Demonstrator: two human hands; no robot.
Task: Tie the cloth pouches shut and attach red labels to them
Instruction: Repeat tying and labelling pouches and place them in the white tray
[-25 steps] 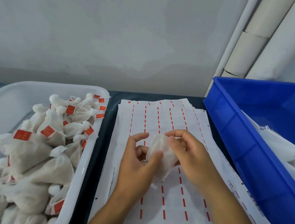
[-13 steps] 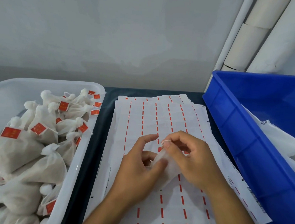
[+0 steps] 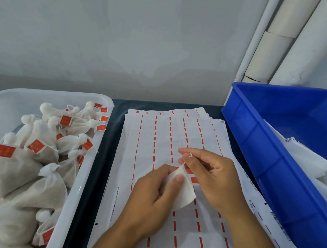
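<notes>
Change: right hand [image 3: 211,174] is rising away from the left since the earlier frame, drawing the string [image 3: 187,158] out of the pouch mouth
Right fingers: curling, pinching the string
Left hand [image 3: 152,194]: thumb and fingers are clamping the cloth pouch [image 3: 182,192] over the label sheets [image 3: 158,138]
Meaning: drawstring is likely tightening; knot and red label are not yet done
Surroundings: white tray [image 3: 85,169] is holding finished pouches; blue bin [image 3: 270,147] is holding untied cloth
</notes>
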